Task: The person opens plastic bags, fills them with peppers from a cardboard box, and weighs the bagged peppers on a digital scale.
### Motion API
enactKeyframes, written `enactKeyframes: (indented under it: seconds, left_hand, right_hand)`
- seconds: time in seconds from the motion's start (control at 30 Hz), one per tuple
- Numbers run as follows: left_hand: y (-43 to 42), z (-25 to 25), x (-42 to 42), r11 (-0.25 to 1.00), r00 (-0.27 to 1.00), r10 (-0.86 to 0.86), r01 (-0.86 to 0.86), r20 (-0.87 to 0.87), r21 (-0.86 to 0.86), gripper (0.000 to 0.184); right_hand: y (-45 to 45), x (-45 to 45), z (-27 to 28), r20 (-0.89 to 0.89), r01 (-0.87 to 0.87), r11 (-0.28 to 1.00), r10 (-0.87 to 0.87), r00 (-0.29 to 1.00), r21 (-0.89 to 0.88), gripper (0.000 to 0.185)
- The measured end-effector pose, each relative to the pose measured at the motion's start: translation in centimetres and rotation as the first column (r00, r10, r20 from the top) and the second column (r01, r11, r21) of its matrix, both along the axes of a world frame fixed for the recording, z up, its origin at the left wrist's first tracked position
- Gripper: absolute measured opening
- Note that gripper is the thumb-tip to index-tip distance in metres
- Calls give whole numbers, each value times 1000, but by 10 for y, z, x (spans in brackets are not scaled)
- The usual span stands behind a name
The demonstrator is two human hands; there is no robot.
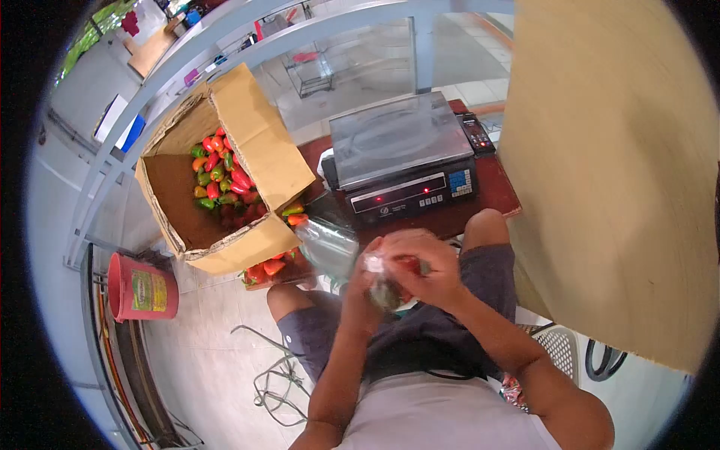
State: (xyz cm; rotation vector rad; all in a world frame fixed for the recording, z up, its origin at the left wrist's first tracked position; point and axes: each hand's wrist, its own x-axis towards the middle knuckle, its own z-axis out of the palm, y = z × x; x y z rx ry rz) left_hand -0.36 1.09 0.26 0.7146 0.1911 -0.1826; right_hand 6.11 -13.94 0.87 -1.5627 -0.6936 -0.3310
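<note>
Close together above my lap, my left hand (364,292) and my right hand (429,264) are both closed on a small clear plastic bag (385,292). Red and dark green show through or beside the plastic, probably peppers, but motion blur and my fingers hide the detail. My left hand wraps the bag from the left side. The fingers of my right hand pinch at its upper part. Just left of my hands lies a sheet or stack of clear plastic (330,247). Behind them, a digital scale (409,161) with a flat metal pan stands on a dark red table (491,187).
An open cardboard box (262,135) holds red, orange and green peppers (217,169). More red peppers (274,266) lie below it. A pink bucket (142,289) and tangled green straps (281,386) are on the floor at left. A large tan board (607,172) stands at right.
</note>
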Motion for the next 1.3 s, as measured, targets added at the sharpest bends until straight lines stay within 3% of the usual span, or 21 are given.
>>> enactKeyframes:
  seconds: [0.07,0.17,0.2,0.27,0.33,0.43,0.5,0.63,0.73,0.8,0.83,0.87,0.97,1.0,1.03,1.1,1.17,1.2,1.23,1.27,1.3]
  left_hand:
    - [-20,15,-6,978,999,-21,14,30,206,78]
    - [-33,30,-21,923,898,-222,68,380,380,79]
    - [-34,37,-27,950,915,-229,137,331,281,70]
    - [-22,31,-28,927,908,-298,201,295,318,59]
    - [-16,22,-28,904,928,-271,155,254,399,40]
    - [1,8,-30,763,984,-179,126,20,634,34]
    - [11,-4,-34,775,994,-105,93,-18,625,30]
    - [27,-16,-43,777,997,0,47,-75,628,27]
    - [42,-18,-45,700,997,4,53,-78,713,25]
    - [60,-10,-47,626,1000,11,6,-16,780,24]
    - [68,-6,-44,590,1000,9,-18,16,807,24]
    - [80,0,-38,574,993,63,-118,99,811,22]
    - [144,42,-20,489,934,187,-357,304,796,19]
    - [167,64,-11,459,912,214,-411,351,787,19]
    - [197,65,5,320,777,224,-629,589,709,17]
    - [196,103,10,182,677,393,-720,622,669,23]
    - [186,86,5,145,701,259,-708,664,691,20]
    - [168,71,-4,253,856,190,-516,481,818,16]
    - [156,32,2,344,881,82,-465,467,816,17]
    - [154,0,4,221,911,-202,-315,360,923,20]
    - [132,14,2,-61,938,-321,-160,132,985,19]
  right_hand:
    - [-28,-8,9,-110,126,991,-120,987,48,57]
    - [-74,-35,7,-527,63,793,341,778,606,85]
    - [-93,-50,5,-540,74,656,545,641,751,90]
    - [-137,-88,-2,-375,207,322,868,326,924,100]
    - [-197,-133,-40,-607,317,543,780,152,778,98]
    - [-267,-196,-68,-742,-9,774,611,276,634,84]
    - [-305,-228,-77,-843,-107,887,460,280,449,82]
    - [-362,-295,-143,-979,-220,973,107,173,67,79]
    - [-401,-344,-231,-949,-313,914,-178,262,-258,78]
    - [-429,-372,-317,-710,-329,661,-456,537,-674,77]
    - [-438,-384,-360,-393,-289,268,-680,619,-919,77]
    - [-446,-395,-400,-60,-291,-167,-770,635,-942,78]
    - [-395,-366,-340,33,-52,-78,-808,588,-996,75]
    - [-386,-350,-332,129,154,-41,-769,626,-987,68]
    - [-380,-340,-323,229,346,9,-733,641,-938,62]
    - [-369,-320,-304,223,530,155,-783,581,-834,49]
    - [-349,-287,-260,-16,567,313,-884,467,-762,36]
    - [-334,-276,-225,-53,531,335,-878,476,-778,24]
    - [-328,-273,-213,-186,528,471,-844,503,-706,22]
    - [-325,-274,-206,-314,520,592,-790,527,-616,21]
    - [-319,-272,-194,-429,509,694,-717,549,-509,20]
